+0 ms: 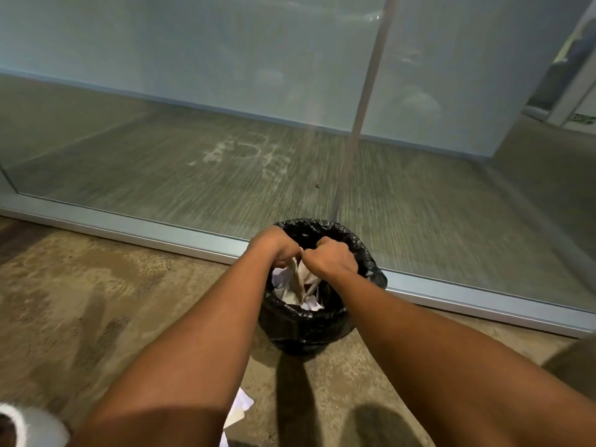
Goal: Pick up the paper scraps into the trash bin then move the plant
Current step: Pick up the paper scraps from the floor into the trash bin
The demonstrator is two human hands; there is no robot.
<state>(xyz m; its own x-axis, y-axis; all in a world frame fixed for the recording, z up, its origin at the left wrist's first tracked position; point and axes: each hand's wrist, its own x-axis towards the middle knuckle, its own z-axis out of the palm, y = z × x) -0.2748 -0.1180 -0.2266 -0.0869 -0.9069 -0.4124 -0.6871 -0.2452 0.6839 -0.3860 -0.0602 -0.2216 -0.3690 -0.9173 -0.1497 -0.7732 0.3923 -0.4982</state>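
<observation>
A small trash bin (309,330) lined with a black bag stands on the floor against a glass wall. White paper scraps (283,287) lie inside it. My left hand (274,248) and my right hand (332,256) are both over the bin's mouth, fingers closed on crumpled white paper (301,275) that hangs down between them into the bin. More paper scraps (240,409) lie on the floor near me, between my forearms. A white plant pot (29,424) shows at the bottom left corner; the plant itself is out of view.
The glass wall's metal base rail (161,232) runs diagonally across the floor behind the bin. The brown mottled floor (80,301) spreads left of the bin. A dark object (574,366) sits at the right edge.
</observation>
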